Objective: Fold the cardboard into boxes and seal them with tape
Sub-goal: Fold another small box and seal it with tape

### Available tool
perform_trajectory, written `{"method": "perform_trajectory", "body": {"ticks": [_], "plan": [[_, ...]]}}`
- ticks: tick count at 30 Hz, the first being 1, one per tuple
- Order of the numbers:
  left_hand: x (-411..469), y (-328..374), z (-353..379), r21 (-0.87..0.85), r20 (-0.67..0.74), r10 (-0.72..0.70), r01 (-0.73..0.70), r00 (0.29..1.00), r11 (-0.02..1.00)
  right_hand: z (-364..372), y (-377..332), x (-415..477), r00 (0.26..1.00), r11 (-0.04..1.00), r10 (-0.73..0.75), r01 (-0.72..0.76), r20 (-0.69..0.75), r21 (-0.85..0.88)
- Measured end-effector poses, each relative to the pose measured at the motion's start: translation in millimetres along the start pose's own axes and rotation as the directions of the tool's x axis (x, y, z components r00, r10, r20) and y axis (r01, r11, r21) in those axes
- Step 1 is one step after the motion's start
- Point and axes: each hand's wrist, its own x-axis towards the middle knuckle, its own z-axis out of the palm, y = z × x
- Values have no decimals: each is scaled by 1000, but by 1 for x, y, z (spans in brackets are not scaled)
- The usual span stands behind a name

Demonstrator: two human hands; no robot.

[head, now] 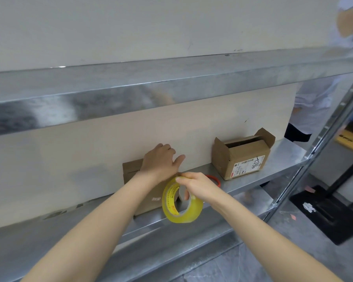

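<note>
Galvanised metal shelf point(283, 157), pale board point(90, 149) standing along its back. Item: small cardboard box point(130, 171), on the shelf against the board; left hand point(161, 161) lay flat on its top, fingers straight and spread. Item: yellow tape roll point(168, 200), just beside the box's front; right hand point(198, 186) gripped it, fingers hooked through the core. Item: second box point(243, 161), flaps up, further right. Item: red ring point(216, 180), behind the right hand

The upper shelf beam point(130, 94) hangs low over the lower shelf point(283, 157); a pale board point(69, 159) closes the back. Between the small box point(130, 169), fronted by a tape roll point(168, 202), and the open box point(240, 159) lies bare metal, where a red ring point(216, 178) seems to rest.
</note>
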Motion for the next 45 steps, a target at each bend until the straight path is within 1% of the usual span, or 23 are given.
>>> {"method": "perform_trajectory", "body": {"ticks": [4,8,12,16,17,19,21,22,23,25,27,30,32,35,38,40,42,45], "plan": [[-17,-13,8,-60,216,-48,63,975,996,2,-3,0,1000,1000,-26,26,-7,4],[-17,-15,11,-50,299,-40,58,953,997,6,2,-2,999,999,-51,51,-15,11],[-17,-13,12,-26,308,-59,70,950,997,7,4,-4,999,999,-38,38,-1,2],[-17,-12,9,-34,293,-75,89,953,995,6,11,-1,996,997,5,-11,-86,-72],[-16,-12,10,-31,285,-83,95,955,995,5,11,1,997,996,14,-22,-82,-89],[-20,-12,16,13,313,-87,87,946,996,6,12,4,999,991,38,-38,-7,-129],[-34,-14,30,82,354,-83,58,931,995,13,16,1,994,968,51,-26,95,-251],[-38,-17,34,87,347,-88,61,934,994,16,19,0,993,955,42,-7,111,-297],[-39,-21,34,73,328,-91,71,940,995,17,19,-1,995,952,21,9,95,-306],[-39,-30,29,32,296,-117,112,948,993,16,12,-2,998,968,-4,18,55,-249],[-39,-34,25,14,274,-160,162,948,987,13,1,4,997,978,-20,35,80,-203],[-44,-30,33,-23,255,-238,252,937,968,15,2,10,992,964,-12,45,127,-262],[-49,-27,39,-22,222,-251,262,942,965,23,13,8,991,972,6,26,135,-235],[-50,-29,41,-46,187,-261,274,947,961,34,19,6,991,992,13,4,134,-129],[-53,-27,42,-53,131,-284,293,950,955,38,17,6,987,987,7,19,162,-160],[-56,-24,43,-32,74,-339,342,938,939,38,18,6,986,983,6,26,170,-184],[-58,-18,43,6,15,-412,412,911,911,37,19,5,984,983,4,29,176,-183],[-59,-10,44,-16,-2,-484,484,875,875,39,19,2,981,972,-5,50,192,-228]]}}
